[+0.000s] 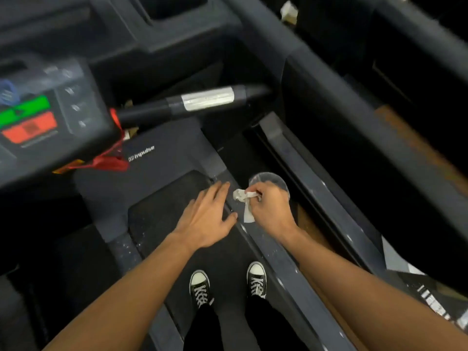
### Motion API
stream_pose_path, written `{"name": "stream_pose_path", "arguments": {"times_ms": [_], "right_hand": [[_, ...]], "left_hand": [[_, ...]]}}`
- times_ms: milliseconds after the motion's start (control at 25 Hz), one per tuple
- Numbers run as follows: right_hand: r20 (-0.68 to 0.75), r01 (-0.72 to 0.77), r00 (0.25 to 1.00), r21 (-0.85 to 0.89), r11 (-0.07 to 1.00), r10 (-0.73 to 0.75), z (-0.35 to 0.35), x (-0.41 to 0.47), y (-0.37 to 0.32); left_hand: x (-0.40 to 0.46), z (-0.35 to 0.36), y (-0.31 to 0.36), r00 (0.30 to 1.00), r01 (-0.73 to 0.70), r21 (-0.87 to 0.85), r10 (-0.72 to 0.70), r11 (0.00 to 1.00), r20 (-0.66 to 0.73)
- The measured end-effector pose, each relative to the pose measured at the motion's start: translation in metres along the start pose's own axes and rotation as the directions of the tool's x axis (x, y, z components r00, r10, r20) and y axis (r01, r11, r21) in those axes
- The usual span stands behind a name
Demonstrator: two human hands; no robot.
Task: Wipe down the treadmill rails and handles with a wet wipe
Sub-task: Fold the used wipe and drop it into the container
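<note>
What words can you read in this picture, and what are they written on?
"impulse", with a small logo before it: on the dark treadmill motor cover.
Console: the marks on the green button, the red button and the small side buttons are too blurred to read.
Nothing else is readable.

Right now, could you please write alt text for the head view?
Standing on a treadmill belt, a person's right hand pinches a crumpled wet wipe above the right side rail. The left hand is open beside it, below a silver-banded handle.
</note>
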State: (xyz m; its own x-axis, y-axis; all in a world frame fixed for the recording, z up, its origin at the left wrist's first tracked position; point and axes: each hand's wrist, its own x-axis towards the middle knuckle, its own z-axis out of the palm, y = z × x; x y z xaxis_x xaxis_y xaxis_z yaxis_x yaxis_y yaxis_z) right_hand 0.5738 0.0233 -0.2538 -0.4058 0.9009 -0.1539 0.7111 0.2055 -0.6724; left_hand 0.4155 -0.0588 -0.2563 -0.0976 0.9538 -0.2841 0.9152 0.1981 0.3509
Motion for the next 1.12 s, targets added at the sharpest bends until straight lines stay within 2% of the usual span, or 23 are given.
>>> {"name": "stream_pose_path", "arguments": {"times_ms": [200, 440, 720, 1000, 1120], "right_hand": [[0.078, -0.106, 0.991, -0.018, 0.994, 0.108, 0.072, 0.018, 0.084], [0.029, -0.174, 0.984, -0.035, 0.984, 0.175, 0.144, 0.040, 0.173], [-0.005, -0.247, 0.969, -0.060, 0.967, 0.248, 0.216, 0.085, 0.290], [-0.054, -0.294, 0.955, -0.105, 0.950, 0.290, 0.245, 0.151, 0.392], [-0.131, -0.312, 0.947, -0.150, 0.938, 0.293, 0.253, 0.183, 0.427]], "left_hand": [[0.027, 0.095, -0.035, 0.991, 0.002, 0.035, -0.007, 0.999, 0.132], [0.063, 0.208, -0.066, 0.980, -0.013, 0.047, 0.003, 0.999, 0.199], [0.153, 0.322, -0.081, 0.976, -0.072, 0.067, 0.057, 0.995, 0.212], [0.261, 0.397, -0.071, 0.976, -0.148, 0.061, 0.136, 0.987, 0.167], [0.301, 0.415, -0.078, 0.973, -0.183, 0.089, 0.168, 0.979, 0.156]]}}
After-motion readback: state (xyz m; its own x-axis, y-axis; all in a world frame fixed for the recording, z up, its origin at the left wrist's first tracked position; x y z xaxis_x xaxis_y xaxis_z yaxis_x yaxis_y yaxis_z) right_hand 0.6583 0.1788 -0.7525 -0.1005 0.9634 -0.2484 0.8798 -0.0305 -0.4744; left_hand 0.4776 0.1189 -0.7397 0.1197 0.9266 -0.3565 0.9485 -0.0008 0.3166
